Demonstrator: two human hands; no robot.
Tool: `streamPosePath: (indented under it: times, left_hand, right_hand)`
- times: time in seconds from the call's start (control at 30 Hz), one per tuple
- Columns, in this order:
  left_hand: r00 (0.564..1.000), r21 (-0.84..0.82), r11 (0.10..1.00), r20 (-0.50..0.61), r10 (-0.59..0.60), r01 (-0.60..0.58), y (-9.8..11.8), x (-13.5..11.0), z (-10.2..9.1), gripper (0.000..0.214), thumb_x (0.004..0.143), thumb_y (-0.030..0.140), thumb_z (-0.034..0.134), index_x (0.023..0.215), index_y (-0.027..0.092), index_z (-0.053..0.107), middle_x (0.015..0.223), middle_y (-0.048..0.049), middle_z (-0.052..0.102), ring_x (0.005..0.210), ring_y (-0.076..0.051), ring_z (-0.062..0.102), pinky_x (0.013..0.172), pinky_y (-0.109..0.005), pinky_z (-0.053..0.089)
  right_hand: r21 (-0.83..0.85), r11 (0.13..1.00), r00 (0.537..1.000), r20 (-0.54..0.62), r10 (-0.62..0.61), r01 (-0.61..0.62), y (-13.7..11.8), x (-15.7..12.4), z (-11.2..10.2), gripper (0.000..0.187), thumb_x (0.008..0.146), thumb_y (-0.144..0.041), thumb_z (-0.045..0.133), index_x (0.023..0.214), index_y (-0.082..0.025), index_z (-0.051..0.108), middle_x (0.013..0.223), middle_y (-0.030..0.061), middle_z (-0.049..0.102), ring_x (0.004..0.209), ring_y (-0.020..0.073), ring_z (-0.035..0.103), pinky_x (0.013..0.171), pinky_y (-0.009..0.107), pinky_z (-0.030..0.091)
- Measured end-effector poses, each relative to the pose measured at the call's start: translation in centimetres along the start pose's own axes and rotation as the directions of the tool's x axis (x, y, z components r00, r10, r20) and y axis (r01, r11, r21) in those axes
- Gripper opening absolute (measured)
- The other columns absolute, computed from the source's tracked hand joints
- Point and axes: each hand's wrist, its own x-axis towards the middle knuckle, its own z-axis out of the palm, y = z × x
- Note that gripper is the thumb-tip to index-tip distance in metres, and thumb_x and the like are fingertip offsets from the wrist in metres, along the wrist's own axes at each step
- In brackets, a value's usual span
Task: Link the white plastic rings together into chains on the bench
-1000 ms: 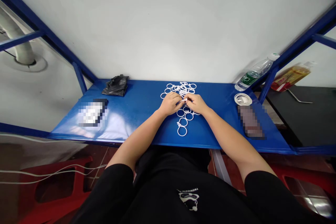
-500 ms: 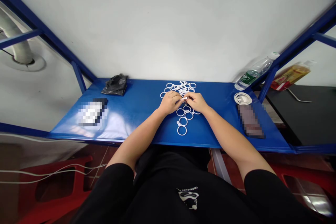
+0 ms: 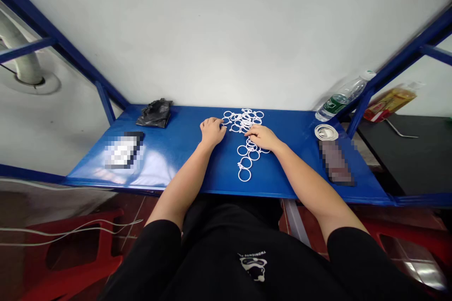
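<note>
A heap of loose white plastic rings [image 3: 244,119] lies at the back middle of the blue table [image 3: 183,155]. A chain of linked white rings [image 3: 246,159] runs from the heap toward the front edge. My left hand [image 3: 212,130] rests at the left side of the heap, fingers curled, its fingertips at a loose ring. My right hand [image 3: 262,137] lies on the top end of the chain, fingers pinched on a ring there.
A crumpled black bag [image 3: 155,113] lies at the back left, a blurred flat thing [image 3: 123,151] in front of it. At the right are a plastic water bottle [image 3: 342,96], a coiled white cable [image 3: 326,132] and a blurred dark object [image 3: 335,162]. Red stools stand below.
My hands, joined over one ring before, have come apart. The left hand moved left and back to the heap's edge; the right stayed on the chain.
</note>
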Motion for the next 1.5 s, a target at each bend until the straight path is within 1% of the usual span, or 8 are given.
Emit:
streamPosePath:
  times: [0.23,0.47,0.6,0.8,0.9,1.1,1.37,1.5]
  left_hand:
    - [1.000,0.032,0.999,0.022,-0.019,0.019,0.3,-0.1,-0.5,0.021,0.098,0.038,0.064,0.114,0.027,0.075,0.138,-0.0111,0.069,0.138,-0.036,0.051,0.116,-0.053,0.035]
    - [0.985,-0.090,0.994,-0.166,0.040,-0.056,0.7,0.0,-0.4,0.008,0.099,0.031,0.069,0.093,0.026,0.070,0.118,-0.0055,0.077,0.123,-0.031,0.063,0.119,-0.055,0.029]
    - [0.934,-0.166,0.946,-0.277,0.226,-0.278,1.8,-0.4,0.1,0.011,0.100,0.031,0.069,0.093,0.024,0.071,0.099,-0.0040,0.079,0.102,-0.025,0.069,0.110,-0.049,0.039]
    - [0.767,-0.173,0.748,-0.200,0.610,-0.641,4.0,-2.0,1.1,0.021,0.105,0.037,0.063,0.094,0.023,0.074,0.090,-0.0042,0.079,0.090,-0.021,0.070,0.090,-0.040,0.048]
    - [0.723,-0.133,0.713,-0.191,0.663,-0.689,4.3,-2.3,1.3,0.023,0.108,0.034,0.058,0.097,0.023,0.074,0.087,-0.0037,0.078,0.087,-0.020,0.070,0.091,-0.040,0.048]
    - [0.701,-0.099,0.704,-0.258,0.664,-0.703,3.8,-2.0,1.3,0.021,0.109,0.030,0.056,0.097,0.021,0.070,0.090,-0.0037,0.079,0.080,-0.018,0.069,0.092,-0.040,0.048]
    - [0.639,-0.063,0.651,-0.284,0.715,-0.757,3.9,-2.1,1.6,0.020,0.108,0.030,0.056,0.094,0.022,0.070,0.083,-0.0022,0.076,0.076,-0.017,0.068,0.087,-0.038,0.048]
    - [0.645,-0.046,0.658,-0.255,0.720,-0.752,4.0,-2.1,1.6,0.025,0.109,0.033,0.054,0.094,0.023,0.071,0.079,-0.0021,0.074,0.078,-0.018,0.068,0.087,-0.038,0.048]
  right_hand:
    - [0.192,0.981,0.995,0.095,0.006,-0.025,-1.3,-0.6,-0.2,0.023,0.084,-0.019,0.067,0.097,-0.024,0.086,0.089,0.0019,0.081,0.078,0.0180,0.072,0.077,0.031,0.055]
    - [0.434,0.896,0.993,0.097,0.062,-0.098,-1.7,-0.7,0.6,0.027,0.087,-0.037,0.074,0.107,-0.021,0.082,0.083,0.0031,0.079,0.067,0.0161,0.067,0.065,0.030,0.052]
    - [0.362,0.930,0.994,-0.062,0.095,-0.066,-1.6,-0.4,0.8,0.028,0.089,-0.040,0.072,0.108,-0.020,0.081,0.081,0.0026,0.076,0.067,0.0157,0.065,0.069,0.031,0.051]
    - [0.403,0.915,0.996,-0.082,0.045,-0.008,-1.9,-0.6,0.1,0.022,0.098,-0.040,0.055,0.098,-0.022,0.068,0.079,0.0008,0.073,0.070,0.0176,0.064,0.069,0.030,0.048]
    - [0.404,0.915,0.999,-0.041,0.006,0.011,-1.9,-0.8,-0.2,0.013,0.093,-0.031,0.054,0.091,-0.022,0.062,0.076,0.0001,0.071,0.069,0.0175,0.062,0.068,0.030,0.046]
    - [0.394,0.919,1.000,0.023,-0.003,-0.007,-2.0,-0.7,-0.4,0.016,0.093,-0.027,0.050,0.086,-0.021,0.063,0.072,-0.0010,0.068,0.062,0.0163,0.059,0.066,0.030,0.044]
    - [0.362,0.930,0.998,-0.033,-0.047,0.056,-1.7,-0.7,-0.2,0.019,0.094,-0.028,0.050,0.086,-0.021,0.066,0.073,0.0002,0.070,0.069,0.0188,0.062,0.071,0.031,0.046]
    - [0.340,0.939,0.998,-0.046,-0.035,0.049,-1.8,-0.6,-0.1,0.016,0.087,-0.023,0.051,0.083,-0.021,0.067,0.078,0.0012,0.073,0.073,0.0194,0.065,0.073,0.031,0.046]
